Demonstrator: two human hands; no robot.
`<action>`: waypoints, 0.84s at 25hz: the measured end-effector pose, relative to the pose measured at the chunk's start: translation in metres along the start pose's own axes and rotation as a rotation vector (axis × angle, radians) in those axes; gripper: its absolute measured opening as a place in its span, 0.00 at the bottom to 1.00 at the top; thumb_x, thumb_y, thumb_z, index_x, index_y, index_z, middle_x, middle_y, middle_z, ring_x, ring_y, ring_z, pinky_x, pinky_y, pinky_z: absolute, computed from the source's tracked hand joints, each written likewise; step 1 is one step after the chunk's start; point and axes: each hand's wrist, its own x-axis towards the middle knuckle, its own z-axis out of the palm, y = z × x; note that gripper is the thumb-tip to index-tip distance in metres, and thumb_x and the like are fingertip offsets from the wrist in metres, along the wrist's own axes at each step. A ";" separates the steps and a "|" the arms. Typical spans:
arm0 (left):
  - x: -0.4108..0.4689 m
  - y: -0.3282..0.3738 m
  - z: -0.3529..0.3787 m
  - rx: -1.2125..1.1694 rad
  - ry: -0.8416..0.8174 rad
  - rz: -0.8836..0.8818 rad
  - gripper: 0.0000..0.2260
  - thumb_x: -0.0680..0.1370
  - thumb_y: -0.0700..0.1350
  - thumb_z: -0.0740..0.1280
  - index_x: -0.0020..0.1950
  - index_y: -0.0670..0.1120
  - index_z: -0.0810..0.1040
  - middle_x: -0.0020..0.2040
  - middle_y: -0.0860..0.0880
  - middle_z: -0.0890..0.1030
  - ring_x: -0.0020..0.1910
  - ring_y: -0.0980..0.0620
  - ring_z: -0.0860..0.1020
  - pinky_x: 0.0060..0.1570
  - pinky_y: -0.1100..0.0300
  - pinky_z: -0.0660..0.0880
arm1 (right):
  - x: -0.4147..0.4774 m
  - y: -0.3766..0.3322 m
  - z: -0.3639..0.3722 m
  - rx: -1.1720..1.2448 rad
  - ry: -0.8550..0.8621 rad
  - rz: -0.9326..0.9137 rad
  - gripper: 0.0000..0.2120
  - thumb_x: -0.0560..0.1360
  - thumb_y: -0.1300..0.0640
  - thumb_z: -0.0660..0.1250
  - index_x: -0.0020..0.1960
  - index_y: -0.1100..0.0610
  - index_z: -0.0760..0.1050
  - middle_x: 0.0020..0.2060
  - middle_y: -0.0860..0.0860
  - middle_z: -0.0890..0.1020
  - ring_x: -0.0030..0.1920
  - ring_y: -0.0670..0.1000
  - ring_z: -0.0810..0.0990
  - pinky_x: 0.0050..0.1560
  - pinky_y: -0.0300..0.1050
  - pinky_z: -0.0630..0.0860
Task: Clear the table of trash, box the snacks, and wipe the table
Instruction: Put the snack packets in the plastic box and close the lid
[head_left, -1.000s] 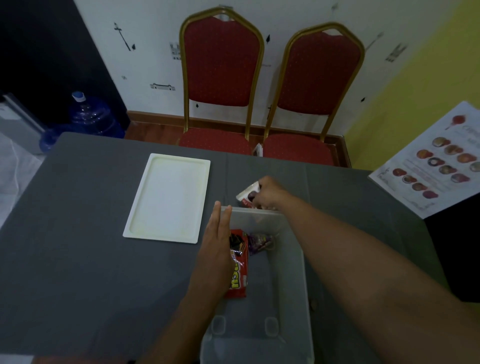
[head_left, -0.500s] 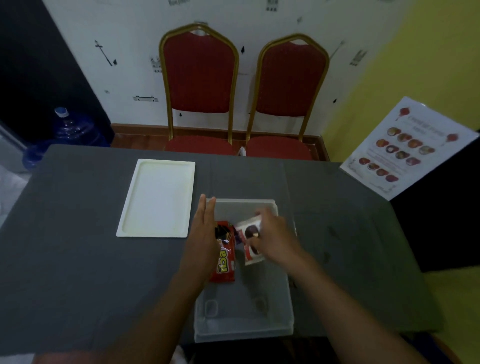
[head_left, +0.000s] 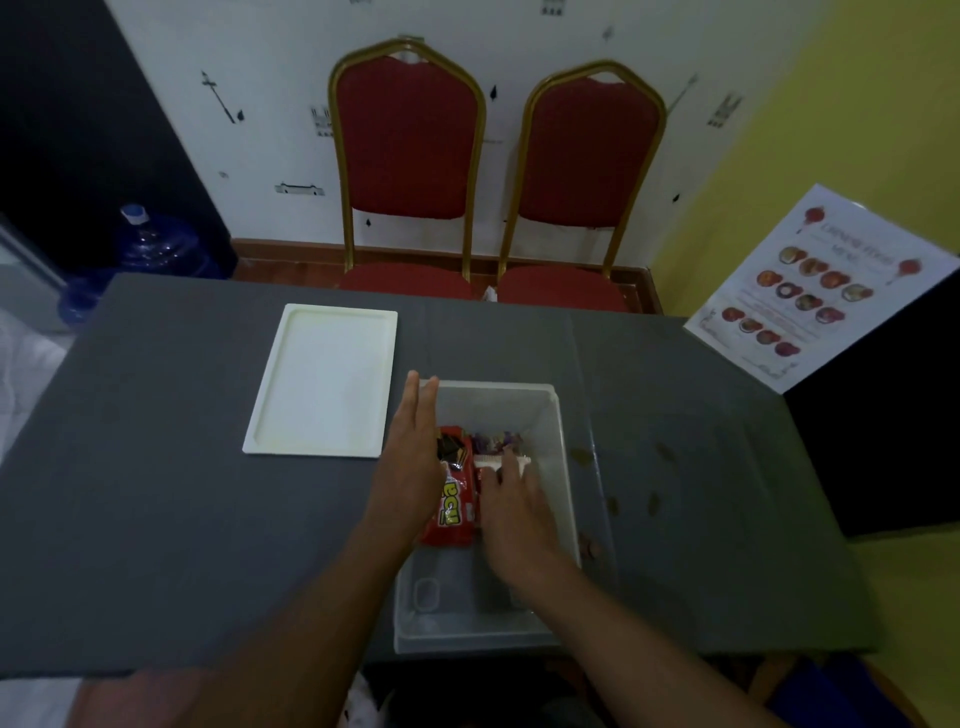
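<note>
Right hand (head_left: 511, 499) pressing white packet (head_left: 501, 461) into box (head_left: 563, 467), left hand (head_left: 413, 457) steadying rim

right hand (head_left: 511, 506) lowered white packet (head_left: 501, 461) into box (head_left: 563, 467)

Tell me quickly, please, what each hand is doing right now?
Left hand: open, flat on the box edge.
Right hand: on the white snack pack; grip cannot be told.
</note>
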 end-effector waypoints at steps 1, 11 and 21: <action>0.000 0.001 -0.001 -0.004 0.003 0.002 0.40 0.72 0.26 0.61 0.79 0.49 0.51 0.81 0.50 0.47 0.79 0.48 0.55 0.71 0.52 0.64 | -0.003 0.001 0.009 -0.006 -0.056 -0.027 0.33 0.79 0.62 0.66 0.79 0.61 0.56 0.79 0.62 0.55 0.78 0.64 0.56 0.76 0.57 0.62; 0.007 -0.017 -0.033 -0.437 0.020 -0.062 0.21 0.84 0.46 0.55 0.77 0.51 0.60 0.75 0.55 0.66 0.70 0.62 0.67 0.69 0.67 0.64 | 0.002 -0.048 -0.045 0.559 0.450 -0.216 0.11 0.79 0.62 0.63 0.59 0.54 0.78 0.56 0.50 0.79 0.57 0.45 0.74 0.61 0.35 0.72; 0.033 -0.187 -0.083 -0.158 0.075 -0.491 0.20 0.82 0.49 0.57 0.72 0.43 0.69 0.74 0.41 0.67 0.74 0.41 0.64 0.73 0.46 0.60 | 0.096 -0.182 -0.018 0.845 -0.242 0.279 0.37 0.75 0.52 0.68 0.79 0.50 0.54 0.75 0.52 0.62 0.71 0.56 0.70 0.63 0.48 0.75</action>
